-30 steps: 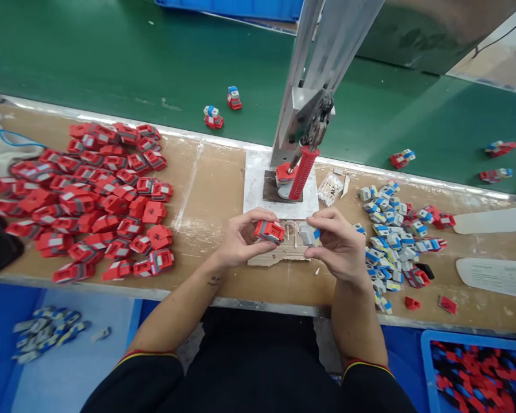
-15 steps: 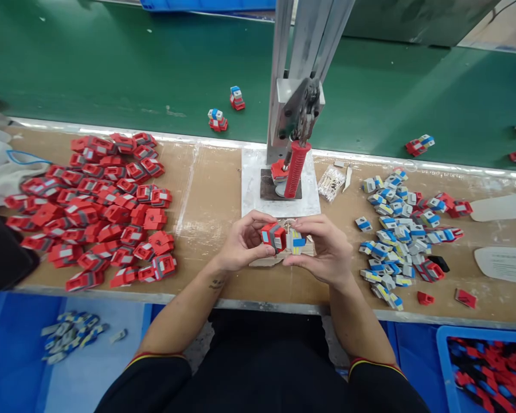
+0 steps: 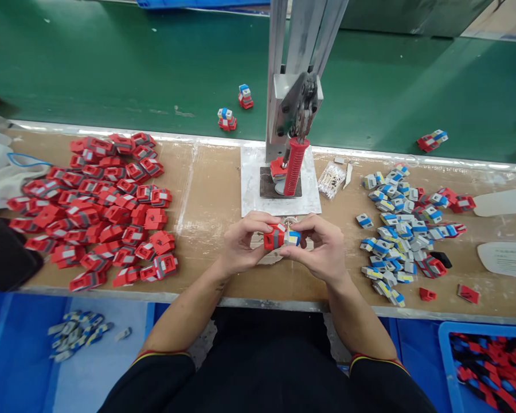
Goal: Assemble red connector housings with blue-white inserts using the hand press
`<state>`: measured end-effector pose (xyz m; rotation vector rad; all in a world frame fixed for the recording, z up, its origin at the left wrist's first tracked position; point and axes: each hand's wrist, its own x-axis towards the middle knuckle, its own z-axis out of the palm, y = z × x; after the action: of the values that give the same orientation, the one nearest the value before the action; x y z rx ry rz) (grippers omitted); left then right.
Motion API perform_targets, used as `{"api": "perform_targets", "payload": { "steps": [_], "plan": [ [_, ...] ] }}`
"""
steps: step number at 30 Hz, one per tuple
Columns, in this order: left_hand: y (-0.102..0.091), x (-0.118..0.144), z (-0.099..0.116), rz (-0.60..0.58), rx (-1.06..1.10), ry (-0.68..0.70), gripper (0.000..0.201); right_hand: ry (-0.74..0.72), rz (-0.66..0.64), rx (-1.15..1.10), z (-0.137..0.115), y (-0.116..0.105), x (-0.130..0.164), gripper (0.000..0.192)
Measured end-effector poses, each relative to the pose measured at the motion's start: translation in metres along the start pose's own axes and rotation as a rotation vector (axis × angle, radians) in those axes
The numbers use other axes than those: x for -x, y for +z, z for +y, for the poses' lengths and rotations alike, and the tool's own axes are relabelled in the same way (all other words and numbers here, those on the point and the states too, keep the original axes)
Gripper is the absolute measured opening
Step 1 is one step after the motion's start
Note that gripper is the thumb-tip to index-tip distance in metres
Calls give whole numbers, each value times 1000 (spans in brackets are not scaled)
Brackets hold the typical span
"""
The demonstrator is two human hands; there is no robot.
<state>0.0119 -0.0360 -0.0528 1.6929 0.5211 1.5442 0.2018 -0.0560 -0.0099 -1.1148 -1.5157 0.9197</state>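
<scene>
Between the fingers of my left hand (image 3: 246, 244) is a red plastic toy part (image 3: 274, 236) with grey and white patches. My right hand (image 3: 320, 246) pinches a white plastic part with blue and yellow bands (image 3: 293, 237). The two pieces meet end to end in front of my chest; whether they are joined cannot be made out. Just beyond my hands stands a toggle press with a red handle (image 3: 296, 166), and a red part (image 3: 277, 168) sits under it on the dark block.
A heap of red parts (image 3: 107, 212) covers the left of the table. To the right lies a pile of white-and-blue parts (image 3: 391, 229), with a bag of cotton swabs (image 3: 331, 179) nearer the press. Assembled pieces (image 3: 227, 119) lie on the green belt (image 3: 176, 74). A blue bin (image 3: 445, 355) stands lower right.
My hands have come closer together, bringing the white-and-blue part up against the red one, and both parts have turned. The pieces on the belt have shifted to the right.
</scene>
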Motion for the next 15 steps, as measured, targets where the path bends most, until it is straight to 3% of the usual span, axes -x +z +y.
{"api": "perform_targets", "payload": {
  "steps": [5,8,12,15],
  "plan": [
    [1,-2,1,-30,-159,137,31,20,-5,45,-1,1,0,46],
    [1,-2,2,-54,-123,120,35,-58,-19,67,2,0,0,51],
    [0,0,8,-138,142,-108,46,-256,-56,181,4,2,4,53],
    [2,3,14,-164,371,-354,52,-431,65,314,3,9,7,53]
  ]
}}
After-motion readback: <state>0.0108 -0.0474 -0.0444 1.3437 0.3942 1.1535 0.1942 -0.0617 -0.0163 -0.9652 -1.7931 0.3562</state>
